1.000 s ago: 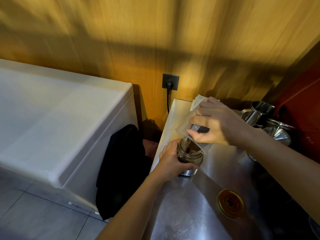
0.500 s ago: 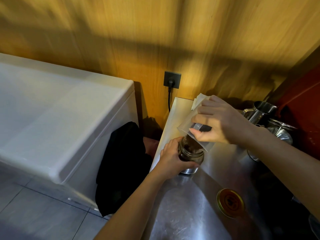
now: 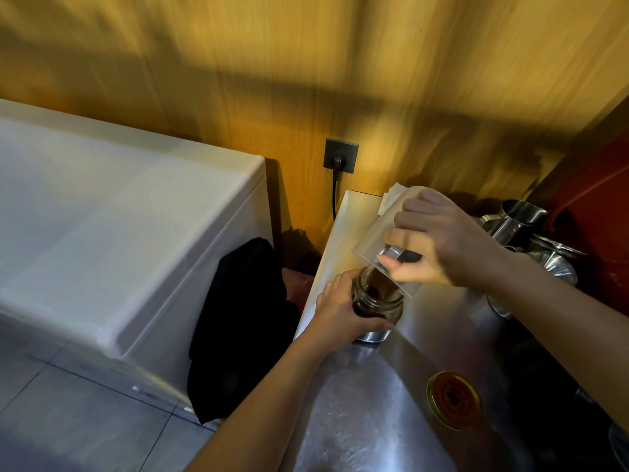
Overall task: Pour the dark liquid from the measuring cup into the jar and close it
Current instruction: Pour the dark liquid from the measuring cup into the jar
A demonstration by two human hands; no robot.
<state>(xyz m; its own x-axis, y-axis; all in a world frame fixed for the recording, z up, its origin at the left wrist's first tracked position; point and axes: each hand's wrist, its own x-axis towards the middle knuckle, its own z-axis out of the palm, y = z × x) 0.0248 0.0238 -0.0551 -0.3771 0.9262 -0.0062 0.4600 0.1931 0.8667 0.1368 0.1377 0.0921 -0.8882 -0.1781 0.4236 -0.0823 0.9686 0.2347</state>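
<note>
A small glass jar (image 3: 380, 303) holding dark liquid stands on the steel counter (image 3: 367, 403). My left hand (image 3: 335, 310) wraps around its left side. My right hand (image 3: 439, 241) grips a clear plastic measuring cup (image 3: 376, 243), tipped steeply mouth-down over the jar's opening, its rim touching the jar mouth. A little dark liquid shows at the cup's lip. The jar's gold lid (image 3: 453, 400) lies flat on the counter, apart from the jar, toward the front right.
Steel pitchers and cups (image 3: 520, 218) crowd the counter's back right. White paper (image 3: 391, 197) lies behind the measuring cup. A white chest appliance (image 3: 119, 226) stands left, with dark cloth (image 3: 245, 328) in the gap. A plugged wall socket (image 3: 341, 155) is above.
The measuring cup has tilted a little steeper over the jar. Both hands stay in the same grip; the view has shifted slightly.
</note>
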